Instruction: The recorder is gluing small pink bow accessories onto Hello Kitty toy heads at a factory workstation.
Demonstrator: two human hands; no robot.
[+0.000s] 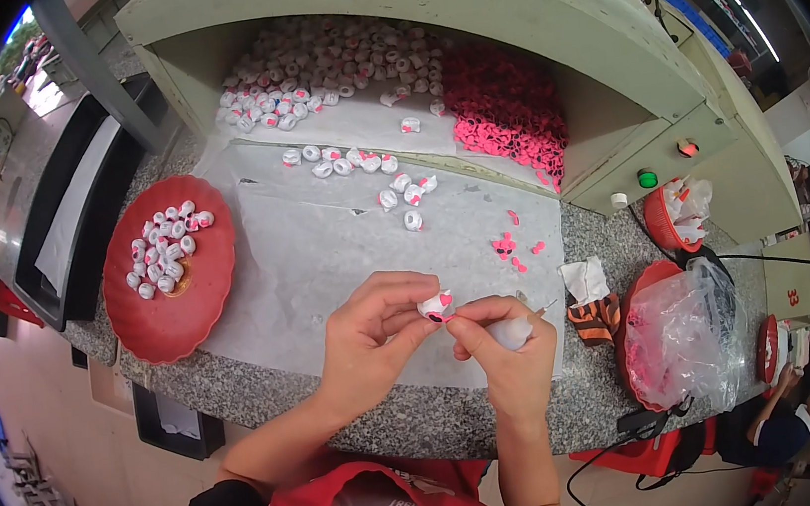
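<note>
Between the thumb and fingers of my left hand [367, 342] is a small round white piece [431, 304] with pink parts on it. My right hand [516, 365] meets it from the right, thumb and forefinger pinching at a pink bit on its lower edge. A small white squeeze bottle [511, 334] with a thin needle tip is tucked in the right hand's grip, the tip pointing away to the right. Loose pink pieces [504, 245] lie on the white paper sheet [305, 254] beyond my right hand. Several white pieces [412, 220] stand on the sheet farther back.
A red scalloped dish [127, 315] with white pieces is at left. An open-fronted cabinet [610, 120] at the back holds heaps of white pieces [322, 52] and pink pieces [504, 112]. On the right are a striped cloth [594, 319], plastic bags [684, 331] and a red basket [661, 224].
</note>
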